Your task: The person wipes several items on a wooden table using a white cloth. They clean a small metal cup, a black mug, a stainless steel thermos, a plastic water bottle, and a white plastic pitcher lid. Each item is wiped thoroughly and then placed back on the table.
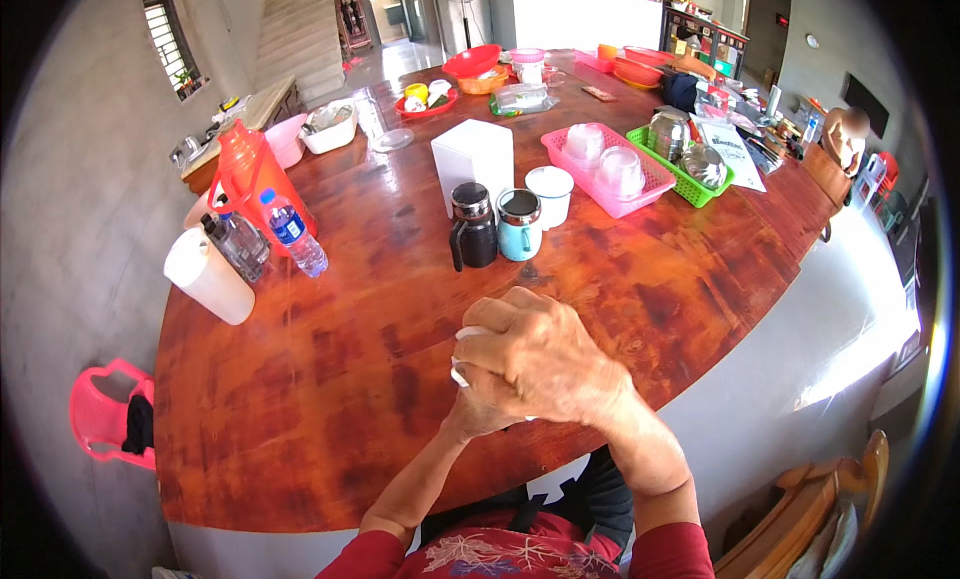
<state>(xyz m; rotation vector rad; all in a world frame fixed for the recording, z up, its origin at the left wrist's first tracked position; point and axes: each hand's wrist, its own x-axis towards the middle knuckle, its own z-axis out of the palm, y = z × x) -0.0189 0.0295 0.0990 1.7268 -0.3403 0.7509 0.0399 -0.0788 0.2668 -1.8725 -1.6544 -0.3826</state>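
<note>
Close together over the table's near edge, both my hands are closed around a white thing (pixel 460 372). Only bits of its edge show between the fingers, so its kind cannot be made out. My right hand (pixel 545 351) is uppermost, with its fingers curled over it. Below and partly covered, my left hand (pixel 482 404) grips it from underneath. Just beyond the hands stand a black lidded mug (pixel 473 227), a light blue mug (pixel 519 229) with a dark lid, and a white cup (pixel 550 194). Behind them is a white box (pixel 474 159).
At left on the wooden table (pixel 330 399) stand a red thermos (pixel 258 174), clear bottles (pixel 292 231) and a whitish pitcher (pixel 210 276). Pink (pixel 655 184) and green (pixel 722 186) baskets with glassware lie at right. A person (pixel 845 139) sits at far right.
</note>
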